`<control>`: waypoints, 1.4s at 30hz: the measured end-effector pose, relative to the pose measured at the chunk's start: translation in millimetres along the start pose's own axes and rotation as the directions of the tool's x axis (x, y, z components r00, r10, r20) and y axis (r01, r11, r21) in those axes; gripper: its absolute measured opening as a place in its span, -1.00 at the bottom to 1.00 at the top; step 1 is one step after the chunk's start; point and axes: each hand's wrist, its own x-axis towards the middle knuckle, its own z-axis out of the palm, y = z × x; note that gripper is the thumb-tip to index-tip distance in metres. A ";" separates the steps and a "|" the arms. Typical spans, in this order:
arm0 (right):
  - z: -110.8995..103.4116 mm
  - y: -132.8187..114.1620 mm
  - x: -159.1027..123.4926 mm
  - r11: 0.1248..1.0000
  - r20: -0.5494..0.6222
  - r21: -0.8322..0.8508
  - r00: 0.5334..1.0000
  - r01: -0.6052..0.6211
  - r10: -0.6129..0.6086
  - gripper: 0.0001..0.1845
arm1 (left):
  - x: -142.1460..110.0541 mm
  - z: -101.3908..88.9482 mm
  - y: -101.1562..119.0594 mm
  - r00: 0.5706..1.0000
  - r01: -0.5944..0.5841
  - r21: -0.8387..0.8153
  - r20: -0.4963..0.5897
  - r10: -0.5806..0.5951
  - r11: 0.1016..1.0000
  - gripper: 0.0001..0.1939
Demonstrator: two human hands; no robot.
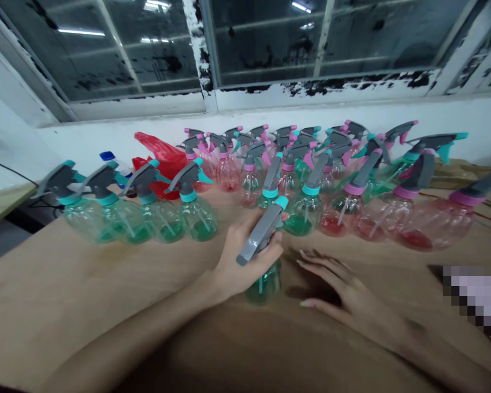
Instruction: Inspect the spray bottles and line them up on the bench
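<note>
My left hand [241,256] is wrapped round the neck of a green spray bottle [264,286], just under its grey trigger head with a teal nozzle tip. The bottle stands at the near middle of the table, its collar hidden by my fingers. To the right of it, my right hand [343,289] hovers low over or rests on the tabletop, fingers apart and holding nothing; whether it touches the wood I cannot tell. Right behind the held bottle are another green spray bottle [305,215] and a pink spray bottle [339,215].
Several green spray bottles [198,218] form a row at the left. Many pink and green ones crowd the back by the wall, near a red plastic bag [159,155] and a blue-capped bottle [106,156]. A pixelated patch [480,297] covers something at right. Windows [323,43] rise behind.
</note>
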 end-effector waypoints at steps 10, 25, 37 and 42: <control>-8.9 -80.7 56.5 0.991 -0.133 0.117 0.988 -0.068 0.083 -0.27 | -4.4 -5.5 -1.4 1.000 0.016 -0.042 -0.005 -0.016 0.999 -0.64; 9.8 -81.2 137.0 0.987 -0.247 -0.150 0.969 -0.054 0.016 -0.33 | -68.9 -75.4 -44.7 0.949 0.315 0.110 -0.050 -0.312 0.943 -0.64; 3.7 -92.4 164.4 0.950 -0.190 -0.245 0.970 -0.193 0.148 -0.34 | -81.9 -85.9 -53.3 0.911 0.400 0.180 0.032 -0.412 0.899 -0.79; 1.7 -94.7 170.7 0.933 -0.176 -0.281 0.968 -0.226 0.181 -0.32 | -74.7 -80.0 -61.1 0.928 0.353 0.152 0.067 -0.366 0.923 -0.81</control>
